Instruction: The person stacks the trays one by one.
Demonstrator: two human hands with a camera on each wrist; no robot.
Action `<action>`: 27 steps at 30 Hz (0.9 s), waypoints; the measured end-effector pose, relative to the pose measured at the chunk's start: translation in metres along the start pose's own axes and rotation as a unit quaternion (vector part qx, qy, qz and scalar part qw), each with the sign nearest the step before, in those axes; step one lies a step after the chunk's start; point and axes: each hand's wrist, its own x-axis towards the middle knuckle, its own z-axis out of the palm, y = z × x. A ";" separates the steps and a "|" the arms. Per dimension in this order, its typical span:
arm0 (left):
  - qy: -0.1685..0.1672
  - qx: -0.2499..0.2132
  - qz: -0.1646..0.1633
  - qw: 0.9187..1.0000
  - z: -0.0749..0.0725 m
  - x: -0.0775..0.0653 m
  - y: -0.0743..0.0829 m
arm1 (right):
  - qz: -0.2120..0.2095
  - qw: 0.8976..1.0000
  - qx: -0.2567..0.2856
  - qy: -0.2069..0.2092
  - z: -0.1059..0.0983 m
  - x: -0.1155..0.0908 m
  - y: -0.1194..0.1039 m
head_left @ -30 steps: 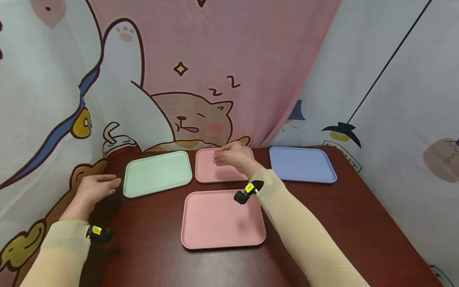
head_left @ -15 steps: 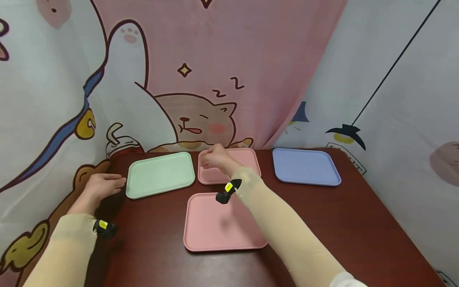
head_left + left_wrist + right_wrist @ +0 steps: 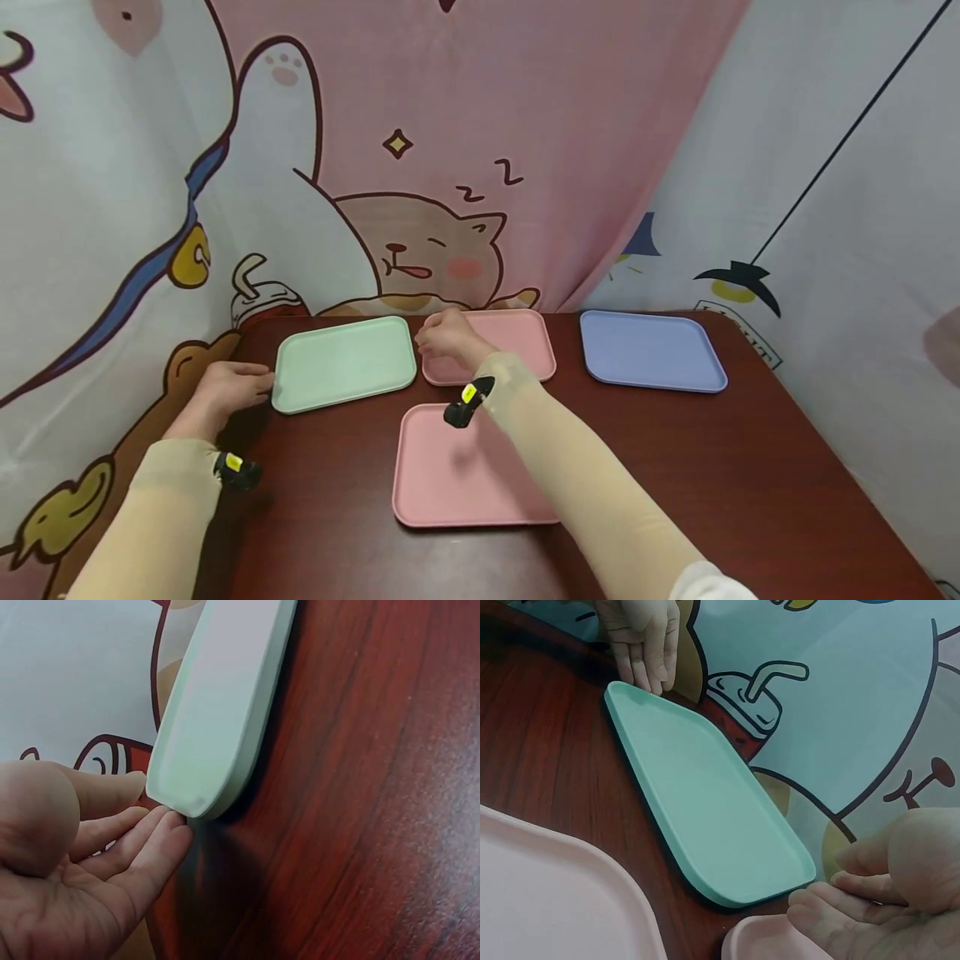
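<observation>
Left hand [image 3: 231, 389], fingers loosely extended, thumb parted, touches adjacent end of green tray [image 3: 345, 364]; right hand [image 3: 450, 337], likewise relaxed, at opposite end, contact unclear; tray probably light, stiff, smooth; best held by both short ends

Green tray [image 3: 345, 364] across all views

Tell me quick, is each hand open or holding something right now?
Left hand: open, fingertips at the green tray's left end, not gripping it.
Right hand: open, fingers loose by that tray's right end, holding nothing.
</observation>
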 end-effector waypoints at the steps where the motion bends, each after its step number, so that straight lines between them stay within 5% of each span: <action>1: 0.002 -0.001 0.002 1.000 0.001 0.001 0.000 | -0.001 1.000 -0.002 0.001 0.001 0.001 0.001; 19: 0.052 0.093 -0.009 0.994 0.009 0.020 -0.015 | -0.005 0.999 -0.041 0.010 0.009 0.005 0.009; 27: 0.065 0.082 -0.017 0.994 0.013 0.017 -0.010 | 0.008 0.999 -0.039 0.009 0.010 0.006 0.010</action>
